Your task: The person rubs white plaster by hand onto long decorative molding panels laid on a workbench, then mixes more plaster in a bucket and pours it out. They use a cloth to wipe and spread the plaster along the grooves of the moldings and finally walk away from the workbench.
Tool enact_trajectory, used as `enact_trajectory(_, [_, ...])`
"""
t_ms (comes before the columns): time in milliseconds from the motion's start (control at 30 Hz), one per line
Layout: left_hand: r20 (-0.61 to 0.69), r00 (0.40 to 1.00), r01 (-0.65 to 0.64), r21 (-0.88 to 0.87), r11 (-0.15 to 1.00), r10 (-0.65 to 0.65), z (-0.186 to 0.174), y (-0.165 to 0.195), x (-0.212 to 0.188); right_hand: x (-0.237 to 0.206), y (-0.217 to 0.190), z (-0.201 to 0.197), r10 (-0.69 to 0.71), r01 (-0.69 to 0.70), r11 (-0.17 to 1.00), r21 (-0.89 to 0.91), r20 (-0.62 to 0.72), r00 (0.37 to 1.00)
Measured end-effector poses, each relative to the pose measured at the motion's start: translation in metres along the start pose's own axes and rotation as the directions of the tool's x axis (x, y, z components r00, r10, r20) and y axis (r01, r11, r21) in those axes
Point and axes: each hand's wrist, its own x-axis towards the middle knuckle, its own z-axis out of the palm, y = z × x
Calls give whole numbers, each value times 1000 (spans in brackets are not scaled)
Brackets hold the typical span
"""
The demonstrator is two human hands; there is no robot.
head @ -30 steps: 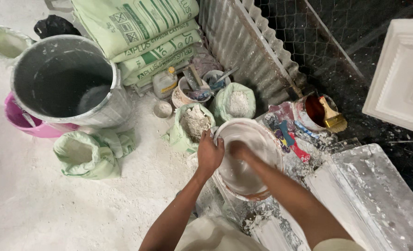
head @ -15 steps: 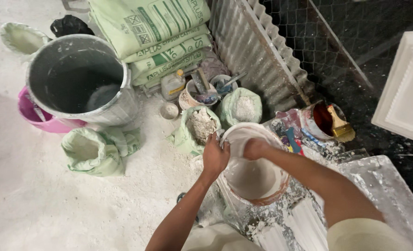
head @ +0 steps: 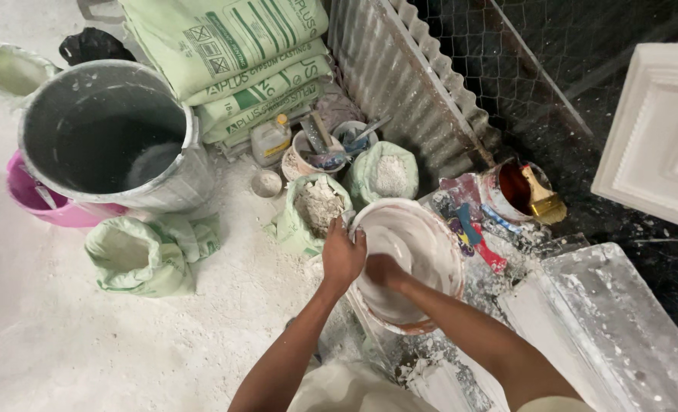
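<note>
Bowl [head: 423, 244] round, plaster-coated; left hand [head: 342, 256] on rim, right hand [head: 383, 270] inside.

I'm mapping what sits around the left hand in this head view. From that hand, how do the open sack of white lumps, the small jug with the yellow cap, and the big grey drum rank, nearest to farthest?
From the left hand, which grips the bowl's rim:
1. Open sack of white lumps, just above it.
2. Small jug with the yellow cap, farther up, by the stacked bags.
3. Big grey drum, far left.

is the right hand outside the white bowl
No, the right hand is down inside the white bowl, in its wet white mix, while the left hand grips the rim.
</note>
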Motion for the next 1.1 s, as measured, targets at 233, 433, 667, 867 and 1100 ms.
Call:
enact_trajectory(233, [92, 989, 126, -93, 988, -118, -14, 15, 1, -15, 35, -41, -137, 173, 966, -190, 189, 972])
enact_trajectory(433, [32, 999, 20, -51, 998, -18, -12, 13, 0, 10, -14, -16, 23, -15, 993, 114, -69, 997])
enact_trajectory(667, [113, 985, 138, -87, 987, -128, -10, 9, 0, -44, 35, -30, -188, 220, 962, -160, 196, 963])
enact_trajectory(867, [-85, 980, -176, 17, 984, 177, -13, 11, 0, 26, 0, -57, 4, -4, 996, -87, 4, 1000])
enact_trajectory(1100, [65, 995, 79, -46, 996, -76, -17, 17, 0, -21, -17, -9, -435, 597, 736, -321, 452, 779])
